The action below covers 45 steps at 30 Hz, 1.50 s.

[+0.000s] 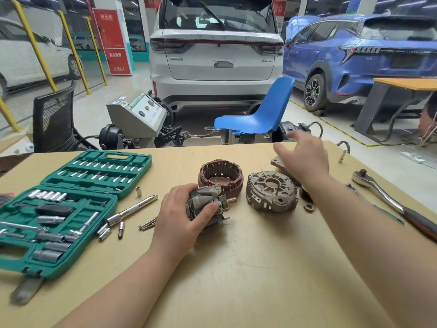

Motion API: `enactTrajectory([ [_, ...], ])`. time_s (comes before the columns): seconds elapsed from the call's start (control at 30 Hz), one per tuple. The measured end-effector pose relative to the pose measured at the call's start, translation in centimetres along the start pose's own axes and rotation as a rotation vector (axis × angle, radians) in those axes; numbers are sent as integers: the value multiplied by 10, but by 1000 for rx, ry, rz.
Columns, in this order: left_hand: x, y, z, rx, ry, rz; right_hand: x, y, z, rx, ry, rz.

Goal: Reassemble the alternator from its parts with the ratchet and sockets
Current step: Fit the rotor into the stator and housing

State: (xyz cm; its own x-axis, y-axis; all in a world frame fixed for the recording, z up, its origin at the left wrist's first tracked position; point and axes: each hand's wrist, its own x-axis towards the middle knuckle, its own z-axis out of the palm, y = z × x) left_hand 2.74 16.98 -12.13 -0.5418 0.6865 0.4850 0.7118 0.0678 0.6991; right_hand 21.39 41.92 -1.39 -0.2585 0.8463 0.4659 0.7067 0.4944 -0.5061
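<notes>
1. The left hand [189, 215] grips the rotor [208, 207], which lies on its side on the surface [248, 268] near the middle. Its long axis runs left to right, and the shaft end [231, 200] points right toward the end cover [270, 191].
2. The rotor is round, so if the grip loosens it may roll and knock its shaft or fan blades against the parts beside it.
3. Just behind it sits the copper-wound ring [221, 177]; a careless lift could scrape the windings.
4. The small nut [308, 207] lies loose beside the cover and could be swept off by the right forearm.
5. Farther back, the right hand [305, 157] hovers, fingers spread and holding nothing, blurred, over another housing piece [277, 161].
6. The ratchet [378, 192] lies at the far right.
</notes>
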Motion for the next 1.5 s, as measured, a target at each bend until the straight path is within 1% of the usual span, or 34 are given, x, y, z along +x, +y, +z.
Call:
enactTrajectory([
  [0.03, 0, -1, 1, -4, 1, -1, 27, 4, -1, -118, -73, 73],
  [0.07, 0, -1, 1, -9, 1, -1, 49, 11, 0, -231, -182, 146],
  [0.13, 0, -2, 1, -16, 3, 4, 77, 32, 7, -346, -434, 238],
  [0.2, 0, -1, 0, -24, 6, 10, 89, 54, 14, -301, -632, 286],
  [0.27, 0, 0, -1, -25, 11, 21, 94, 73, 22, -224, -732, 316],
  [0.33, 1, 0, -1, -26, 13, 31, 95, 82, 30, -214, -759, 329],
  [0.43, 2, -1, -1, -31, 11, 29, 94, 85, 40, -269, -732, 299],
  [0.6, 3, -3, 0, -41, 9, 26, 81, 84, 48, -267, -574, 281],
  [0.73, 2, -4, -2, -61, -3, 10, 74, 69, 40, -136, -459, 308],
  [0.8, 2, -3, -2, -63, -11, 10, 74, 52, 25, 32, -371, 332],
  [0.83, 2, -2, -3, -64, -13, 11, 74, 40, 14, 196, -328, 345],
  [0.87, 2, -1, -3, -64, -15, 13, 70, 26, 1, 412, -306, 367],
  [0.9, 1, 0, -3, -67, -19, 12, 67, 12, -12, 651, -327, 404],
  [0.93, 1, 0, -4, -69, -23, 14, 61, -2, -24, 935, -412, 472],
  [1.0, 0, 1, -6, -56, -28, 16, 40, -20, -40, 1516, -640, 575],
  [1.03, 0, 2, -8, -49, -22, 10, 25, -26, -45, 1697, -733, 566],
  [1.07, -1, 3, -12, -52, 1, 3, 6, -34, -49, 1798, -810, 539],
  [1.13, -3, 6, -24, -94, 72, 22, -31, -48, -50, 1908, -911, 496],
  [1.2, -10, 8, -34, -189, 78, 50, -68, -65, -48, 1983, -1011, 472],
  [1.3, -21, 24, -42, -458, -84, 21, -117, -94, -43, 2007, -1079, 474],
  [1.33, -23, 32, -43, -568, -148, 3, -131, -102, -41, 2034, -1069, 509],
  [1.4, -25, 41, -46, -731, -229, -28, -154, -113, -35, 2036, -975, 607],
  [1.5, -24, 44, -54, -874, -267, -78, -177, -122, -26, 1981, -900, 706],
])
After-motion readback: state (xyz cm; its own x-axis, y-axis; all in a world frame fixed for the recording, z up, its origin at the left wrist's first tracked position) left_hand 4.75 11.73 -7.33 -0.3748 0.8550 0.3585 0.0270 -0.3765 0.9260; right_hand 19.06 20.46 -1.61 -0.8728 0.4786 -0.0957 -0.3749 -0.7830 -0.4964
